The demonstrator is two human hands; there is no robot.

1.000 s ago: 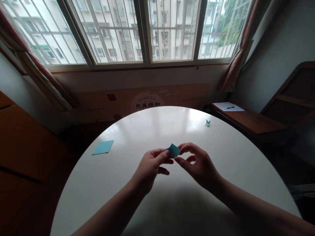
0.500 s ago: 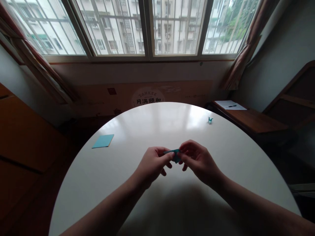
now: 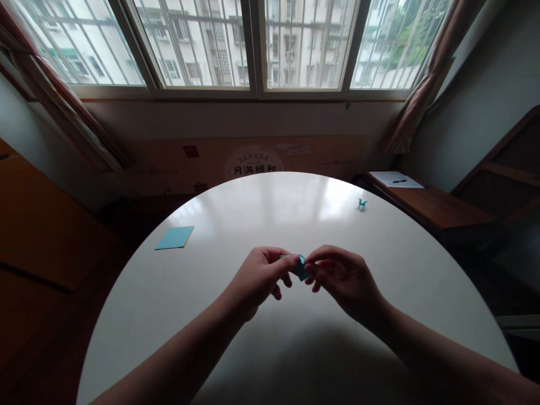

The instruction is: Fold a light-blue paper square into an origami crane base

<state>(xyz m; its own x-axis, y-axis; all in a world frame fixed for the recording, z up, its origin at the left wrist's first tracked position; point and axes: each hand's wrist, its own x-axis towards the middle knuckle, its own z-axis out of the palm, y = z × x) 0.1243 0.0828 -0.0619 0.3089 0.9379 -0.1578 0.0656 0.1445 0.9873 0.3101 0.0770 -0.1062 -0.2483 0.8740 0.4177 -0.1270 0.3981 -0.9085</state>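
Between my two hands, above the middle of the white table [image 3: 177, 315], is a small folded piece of teal paper [image 3: 301, 271]. My left hand [image 3: 265, 273] pinches its left side, the thumb lying on top. At its right edge, the thumb and index finger of my right hand [image 3: 343, 273] are closed on the paper; the other fingers curl below. My fingers cover much of the paper, so its full shape is hidden. Beyond my right hand stands a small teal origami bird [image 3: 362, 204]. A stack of square light-blue paper [image 3: 174, 238] lies flat at the table's left.
Right of the table, a wooden side table [image 3: 439, 202] carries a white sheet [image 3: 394, 180] with a pen [image 3: 399, 181] on it. A printed cardboard box [image 3: 329, 154] stands behind the table, under the barred window [image 3: 255, 50]. An orange-brown cabinet [image 3: 37, 225] is at the left.
My right hand has turned slightly, its index finger now straighter along the paper's right edge. The paper has tilted a little between my fingers. The whole view has shifted slightly.
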